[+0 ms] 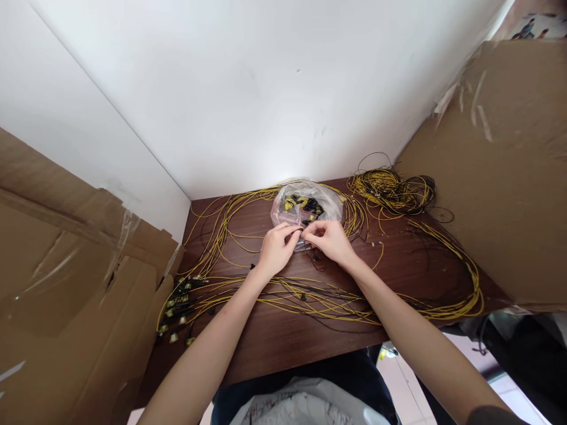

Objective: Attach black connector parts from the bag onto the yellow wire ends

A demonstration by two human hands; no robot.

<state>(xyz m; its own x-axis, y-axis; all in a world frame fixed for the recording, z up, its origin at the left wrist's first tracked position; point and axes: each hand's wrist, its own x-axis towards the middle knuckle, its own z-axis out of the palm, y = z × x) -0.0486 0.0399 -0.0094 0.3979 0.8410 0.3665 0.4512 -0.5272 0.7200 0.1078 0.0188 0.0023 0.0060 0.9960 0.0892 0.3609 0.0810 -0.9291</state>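
My left hand (280,245) and my right hand (330,239) meet over the middle of the table, both closed in a pinch. A small black piece (302,230) shows between their fingertips, too small to name. Below my right hand a thin black wire (318,265) curls on the table. Just behind my fingers lies an open clear plastic bag (334,203) with black and yellow small parts (305,203) in it. Yellow and black wires (283,295) run across the table under my forearms. At their left end are several black connectors with yellowish ends (179,301).
A tangled coil of yellow and black wire (390,189) sits at the back right. More yellow wires (217,230) loop along the back left. Cardboard (66,295) stands on the left and a cardboard panel (496,177) on the right. A white wall (274,106) closes the back of the brown table (274,348).
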